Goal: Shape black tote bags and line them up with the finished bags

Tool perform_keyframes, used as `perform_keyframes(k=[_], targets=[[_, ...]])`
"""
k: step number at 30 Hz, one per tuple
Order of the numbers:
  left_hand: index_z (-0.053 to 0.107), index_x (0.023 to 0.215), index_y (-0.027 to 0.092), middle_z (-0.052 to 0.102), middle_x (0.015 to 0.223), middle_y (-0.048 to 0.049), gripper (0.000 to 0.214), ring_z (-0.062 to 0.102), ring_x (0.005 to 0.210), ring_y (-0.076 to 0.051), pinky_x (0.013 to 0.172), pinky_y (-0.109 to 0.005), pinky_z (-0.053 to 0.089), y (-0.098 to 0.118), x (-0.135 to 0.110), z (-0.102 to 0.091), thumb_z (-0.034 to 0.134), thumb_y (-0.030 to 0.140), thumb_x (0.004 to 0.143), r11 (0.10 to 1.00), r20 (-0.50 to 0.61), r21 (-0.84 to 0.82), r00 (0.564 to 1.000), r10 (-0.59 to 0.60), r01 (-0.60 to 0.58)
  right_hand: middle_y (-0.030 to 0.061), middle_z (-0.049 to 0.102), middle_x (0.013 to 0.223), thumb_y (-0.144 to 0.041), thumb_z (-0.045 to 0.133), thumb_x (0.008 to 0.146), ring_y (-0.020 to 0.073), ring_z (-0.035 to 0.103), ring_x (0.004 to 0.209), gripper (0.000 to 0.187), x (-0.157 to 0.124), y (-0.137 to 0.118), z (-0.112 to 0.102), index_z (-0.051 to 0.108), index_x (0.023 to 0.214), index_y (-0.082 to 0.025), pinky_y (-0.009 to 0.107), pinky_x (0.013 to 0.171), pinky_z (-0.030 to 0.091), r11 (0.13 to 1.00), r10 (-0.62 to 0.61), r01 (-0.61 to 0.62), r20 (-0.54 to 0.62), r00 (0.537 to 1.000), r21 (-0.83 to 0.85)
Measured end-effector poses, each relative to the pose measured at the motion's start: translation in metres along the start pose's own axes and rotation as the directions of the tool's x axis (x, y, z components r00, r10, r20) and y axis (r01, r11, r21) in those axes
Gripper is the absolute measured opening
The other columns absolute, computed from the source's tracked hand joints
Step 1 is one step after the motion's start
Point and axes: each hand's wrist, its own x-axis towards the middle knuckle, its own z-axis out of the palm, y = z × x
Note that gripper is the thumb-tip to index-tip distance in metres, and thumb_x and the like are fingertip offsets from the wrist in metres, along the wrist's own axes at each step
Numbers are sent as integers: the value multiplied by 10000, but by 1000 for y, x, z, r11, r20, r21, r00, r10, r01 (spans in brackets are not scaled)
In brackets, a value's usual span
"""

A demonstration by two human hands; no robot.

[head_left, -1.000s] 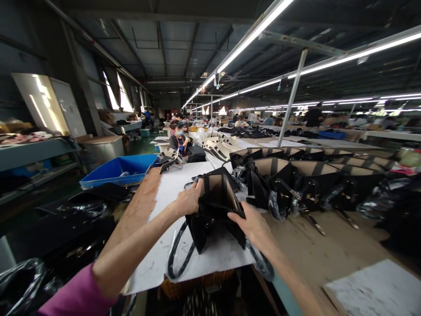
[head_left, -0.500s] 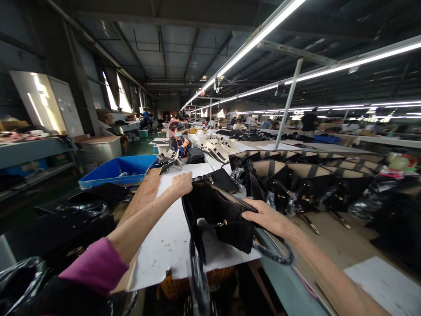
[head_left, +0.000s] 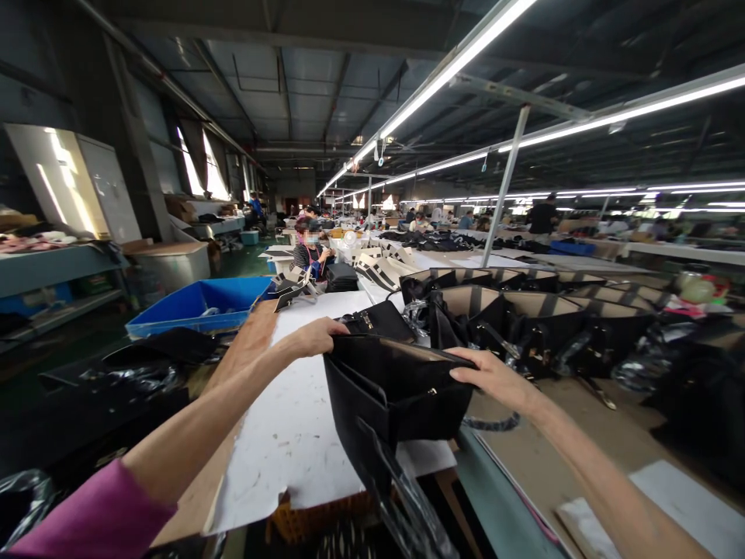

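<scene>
A black handbag hangs tilted between my two hands, over the near part of a white paper sheet. My left hand is closed on the bag's upper left corner. At the upper right edge, my right hand pinches the rim between thumb and fingers. A plastic-wrapped handle dangles below the bag's front. The front bears a small gold-coloured clasp. Behind it lies another flat black bag with metal fittings.
Rows of black bags with beige linings stand on the table at right. A blue bin is at left, near dark wrapped goods. Ahead sits a co-worker beside striped pieces. An orange basket shows below the table edge.
The handbag has turned and tipped so more of its side panel shows, and its handle has swung to the right. My left hand has lowered slightly; both hands still grip the rim.
</scene>
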Motion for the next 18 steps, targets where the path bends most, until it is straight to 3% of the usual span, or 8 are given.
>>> perform_keyframes(k=[5,9,15,18], targets=[[622,866,178,617,701,13,458,552,670,-154,558,-213,387,-11,-26,2,385,47,497,991,-86,73,991,-107,114,37,608,1032,-335,523,722,218,527,969,404,24,13,26,557,1083,-157,335,873,384,996,-7,9,-17,1000,89],[528,1047,191,611,940,-47,522,548,872,-203,701,-278,408,9,-36,7,414,52,556,933,-210,318,972,-102,167,35,605,1041,-305,528,723,209,532,964,374,31,20,39,559,1066,-157,338,883,381,992,-31,34,-24,999,125],[470,1084,171,516,1105,-86,507,473,1020,-220,861,-361,356,55,-35,16,376,-10,619,782,-257,621,955,145,48,26,609,1033,-298,522,734,215,528,969,356,26,18,39,567,1065,-176,350,888,377,992,-55,63,-76,996,106],[498,1026,171,519,1088,-72,373,456,1028,-210,889,-344,351,70,-27,22,393,42,693,762,-211,635,920,329,-127,29,603,1055,-292,529,728,223,523,979,358,25,15,40,572,1065,-181,361,898,366,990,-71,80,-77,994,119]])
